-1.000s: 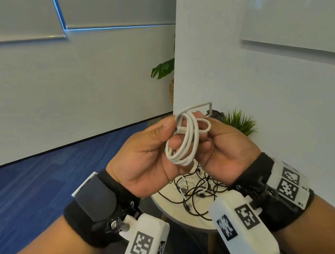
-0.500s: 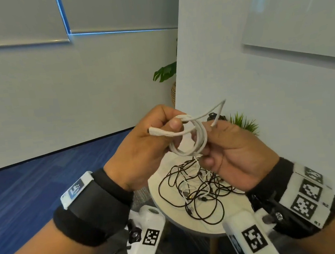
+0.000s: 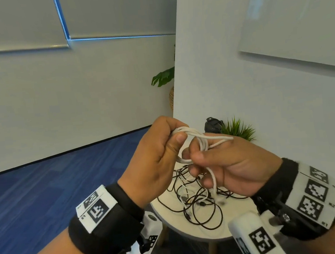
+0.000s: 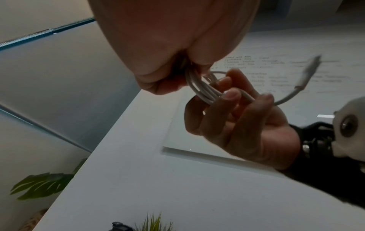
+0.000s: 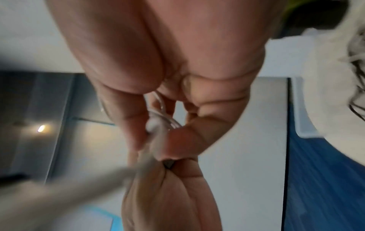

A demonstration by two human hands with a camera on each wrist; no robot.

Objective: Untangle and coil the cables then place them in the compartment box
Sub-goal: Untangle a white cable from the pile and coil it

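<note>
White cable (image 3: 202,144): small coil of several loops, held in the air between both hands above the table. Left hand (image 3: 155,158): fingers curled, thumb pressed against the forefinger, pinching the top of the coil. Right hand (image 3: 233,161): fingers curled through and around the loops, thumb laid across the strands; one free end with its plug (image 4: 308,70) sticks out past this hand, another strand hangs down from it toward the table. The right wrist view is blurred, so the exact fingertip contact there is hard to tell. Round white table (image 3: 171,222): below the hands, bearing a loose tangle of black cables (image 3: 200,205) mixed with thinner white ones. Small green plant (image 3: 237,128): at the table's far side, by the white wall. Dark object (image 3: 212,124): just beside the plant, kind unclear. Floor (image 3: 45,189): blue carpet. Both wrists: black straps with printed marker tags.
</note>
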